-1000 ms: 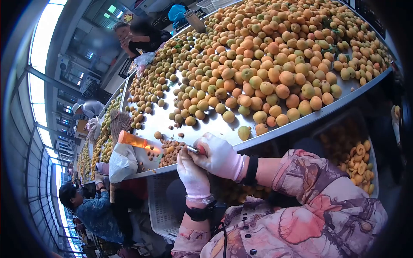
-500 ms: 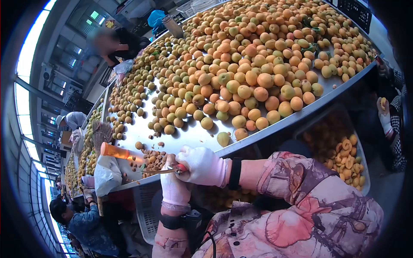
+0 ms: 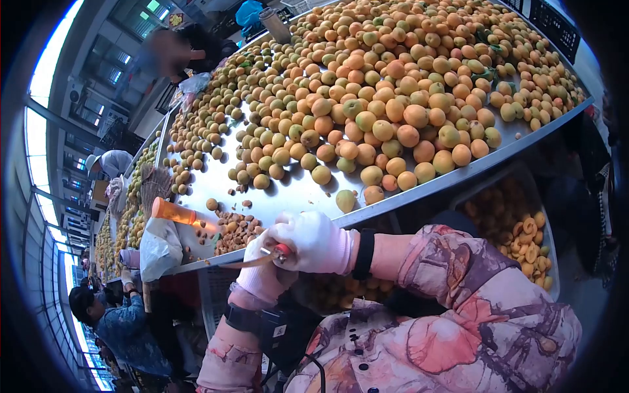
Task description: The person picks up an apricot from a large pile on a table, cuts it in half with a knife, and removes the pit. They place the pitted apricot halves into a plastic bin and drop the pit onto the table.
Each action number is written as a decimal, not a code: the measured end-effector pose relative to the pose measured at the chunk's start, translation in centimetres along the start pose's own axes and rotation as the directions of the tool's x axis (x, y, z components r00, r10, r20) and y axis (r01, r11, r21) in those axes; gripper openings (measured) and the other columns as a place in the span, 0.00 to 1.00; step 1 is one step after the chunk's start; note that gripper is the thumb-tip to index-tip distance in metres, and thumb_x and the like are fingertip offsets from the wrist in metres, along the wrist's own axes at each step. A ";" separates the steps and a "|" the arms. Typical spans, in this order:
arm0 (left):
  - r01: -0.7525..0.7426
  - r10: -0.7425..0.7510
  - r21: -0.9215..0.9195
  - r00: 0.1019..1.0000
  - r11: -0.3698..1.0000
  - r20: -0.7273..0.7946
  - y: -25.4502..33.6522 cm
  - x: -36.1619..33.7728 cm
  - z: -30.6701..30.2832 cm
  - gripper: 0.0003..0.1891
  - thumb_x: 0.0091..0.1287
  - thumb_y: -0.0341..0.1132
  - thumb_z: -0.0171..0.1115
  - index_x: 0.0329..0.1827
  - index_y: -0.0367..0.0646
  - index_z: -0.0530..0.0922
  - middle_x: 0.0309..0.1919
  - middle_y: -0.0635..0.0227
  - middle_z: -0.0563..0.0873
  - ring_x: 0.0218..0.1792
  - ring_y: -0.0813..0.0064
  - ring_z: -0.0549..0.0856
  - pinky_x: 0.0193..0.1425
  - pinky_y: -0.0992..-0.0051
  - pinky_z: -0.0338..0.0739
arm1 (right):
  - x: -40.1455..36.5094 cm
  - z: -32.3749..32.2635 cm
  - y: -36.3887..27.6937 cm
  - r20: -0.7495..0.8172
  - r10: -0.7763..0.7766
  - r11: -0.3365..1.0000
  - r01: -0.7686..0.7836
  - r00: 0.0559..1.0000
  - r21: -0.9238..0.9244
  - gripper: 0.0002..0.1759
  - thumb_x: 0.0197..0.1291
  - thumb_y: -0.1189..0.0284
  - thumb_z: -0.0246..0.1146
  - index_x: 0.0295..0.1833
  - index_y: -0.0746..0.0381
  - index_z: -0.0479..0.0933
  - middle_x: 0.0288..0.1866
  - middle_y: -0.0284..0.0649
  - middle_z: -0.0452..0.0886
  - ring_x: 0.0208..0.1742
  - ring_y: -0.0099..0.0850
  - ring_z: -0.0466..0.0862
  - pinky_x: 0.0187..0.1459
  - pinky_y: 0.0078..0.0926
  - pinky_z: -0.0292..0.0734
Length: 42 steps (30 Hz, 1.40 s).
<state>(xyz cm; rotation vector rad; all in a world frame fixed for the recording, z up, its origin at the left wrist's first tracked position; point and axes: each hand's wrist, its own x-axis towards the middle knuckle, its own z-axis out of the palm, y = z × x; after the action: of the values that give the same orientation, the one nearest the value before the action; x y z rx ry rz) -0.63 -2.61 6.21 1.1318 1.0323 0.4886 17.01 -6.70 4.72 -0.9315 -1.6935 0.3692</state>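
My right hand [image 3: 316, 241], in a white glove, is closed around the red handle of a small knife [image 3: 252, 262]. The thin, curved blade points left, across the front of my left hand [image 3: 262, 276]. That hand is gloved too, its fingers curled and pressed against the right hand. Whatever lies between the two hands is hidden. Just beyond them a heap of brown apricot pits [image 3: 237, 233] rests on the metal table [image 3: 288, 204]. A large spread of orange and green apricots [image 3: 393, 118] covers much of the tabletop.
An orange bottle [image 3: 175, 212] lies by the pits, near a white plastic bag [image 3: 161, 249] at the table edge. Below on the right stands a crate [image 3: 553, 262] with cut apricots [image 3: 527, 242]. Other people work on the left [image 3: 124, 327] and at the back [image 3: 196, 49].
My left forearm has swung lower left and the left wrist has turned. Both hands remain together, with the knife slightly rotated. The whole view has shifted a little.
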 end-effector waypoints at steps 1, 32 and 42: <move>0.064 -0.069 -0.104 0.997 0.993 -0.041 0.4 0.0 0.4 0.15 0.68 0.33 0.63 0.56 0.44 0.77 0.47 0.70 0.84 0.48 0.78 0.85 0.51 0.75 0.83 | 0.3 0.2 0.3 -0.053 0.013 0.999 -0.011 0.999 0.030 0.11 0.53 0.68 0.71 0.42 0.56 0.81 0.36 0.43 0.80 0.35 0.47 0.82 0.41 0.39 0.79; -0.206 0.175 -0.194 0.970 0.959 -0.166 -2.0 -2.3 4.8 0.33 0.69 0.29 0.65 0.76 0.38 0.63 0.48 0.68 0.79 0.39 0.81 0.80 0.42 0.83 0.75 | 3.9 -1.8 0.0 0.079 0.638 0.323 -0.360 0.766 0.875 0.07 0.66 0.76 0.61 0.47 0.64 0.83 0.35 0.29 0.80 0.33 0.13 0.76 0.34 0.14 0.71; -0.193 0.173 -0.082 0.964 0.978 -0.200 -1.6 -2.5 6.1 0.25 0.72 0.34 0.66 0.69 0.36 0.70 0.41 0.74 0.80 0.35 0.85 0.78 0.39 0.85 0.74 | 3.4 0.2 0.5 -0.089 0.605 0.453 -0.250 0.791 0.855 0.09 0.65 0.78 0.61 0.48 0.66 0.83 0.36 0.32 0.83 0.36 0.17 0.80 0.40 0.18 0.77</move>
<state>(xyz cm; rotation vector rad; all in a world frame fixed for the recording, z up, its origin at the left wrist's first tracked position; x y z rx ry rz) 3.18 -8.24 6.21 1.1108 1.0607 0.8022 16.78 -3.86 6.60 -0.6369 -0.6898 1.1450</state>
